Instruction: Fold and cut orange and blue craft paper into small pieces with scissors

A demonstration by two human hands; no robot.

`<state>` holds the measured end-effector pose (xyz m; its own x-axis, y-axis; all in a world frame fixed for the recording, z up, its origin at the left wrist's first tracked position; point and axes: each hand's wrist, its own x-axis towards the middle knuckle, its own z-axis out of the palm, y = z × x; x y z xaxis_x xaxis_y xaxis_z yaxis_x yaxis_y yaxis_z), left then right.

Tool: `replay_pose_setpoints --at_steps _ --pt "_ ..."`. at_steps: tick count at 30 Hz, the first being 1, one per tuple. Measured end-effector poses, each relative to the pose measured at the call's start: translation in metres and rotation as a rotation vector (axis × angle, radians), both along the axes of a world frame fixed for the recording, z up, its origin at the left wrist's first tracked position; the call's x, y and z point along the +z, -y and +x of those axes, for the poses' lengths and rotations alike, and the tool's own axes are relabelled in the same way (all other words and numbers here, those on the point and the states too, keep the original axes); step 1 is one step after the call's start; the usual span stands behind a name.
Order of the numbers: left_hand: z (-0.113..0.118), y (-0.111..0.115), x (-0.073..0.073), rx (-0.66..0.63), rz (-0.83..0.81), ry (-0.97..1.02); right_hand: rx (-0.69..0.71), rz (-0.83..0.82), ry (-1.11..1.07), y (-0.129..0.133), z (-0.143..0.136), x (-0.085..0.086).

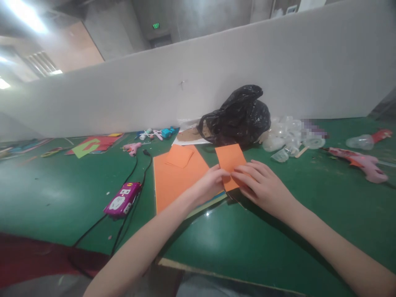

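Note:
Between my two hands is a piece of orange paper (229, 159), held tilted above the green table. My left hand (213, 181) pinches its left edge, with thumb and fingers closed. On the right side, my right hand (258, 181) is closed on the same paper, its fingers lying across the front. A stack of larger orange sheets (170, 185) lies flat under and beside my left hand, with edges of other colours showing below. On that stack rest smaller orange paper pieces (180, 156).
A purple power strip (122, 200) with black cables lies at left. Behind are a black plastic bag (244, 117) and clear plastic cups (286, 136). Pink glue guns lie at right (361, 161) and back left (132, 147). Coloured paper (93, 145) lies far left, before a white partition (123, 90).

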<state>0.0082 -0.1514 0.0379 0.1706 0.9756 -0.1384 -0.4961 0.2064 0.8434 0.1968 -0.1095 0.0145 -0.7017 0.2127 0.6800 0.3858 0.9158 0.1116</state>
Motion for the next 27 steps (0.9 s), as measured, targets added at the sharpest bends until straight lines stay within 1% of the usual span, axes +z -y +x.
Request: replay_pose_setpoints --at_steps 2,6,10,14,19,27 --pt "0.001 0.000 0.002 0.012 -0.025 -0.023 0.026 0.003 -0.023 0.000 0.001 0.002" --pt "0.003 0.003 0.006 0.088 -0.118 -0.054 0.068 -0.042 -0.049 0.000 0.002 0.003" --pt "0.005 0.004 0.007 0.118 -0.163 -0.061 0.111 -0.073 -0.085 0.001 0.001 0.002" --pt "0.004 0.001 0.002 0.148 -0.097 -0.024 0.046 -0.190 -0.130 0.002 0.001 0.002" --pt "0.003 -0.003 -0.004 0.065 -0.047 0.013 -0.007 -0.359 -0.194 -0.001 0.002 0.000" --pt "0.005 -0.001 -0.006 0.039 -0.013 0.019 -0.090 -0.459 -0.254 -0.003 0.001 -0.005"
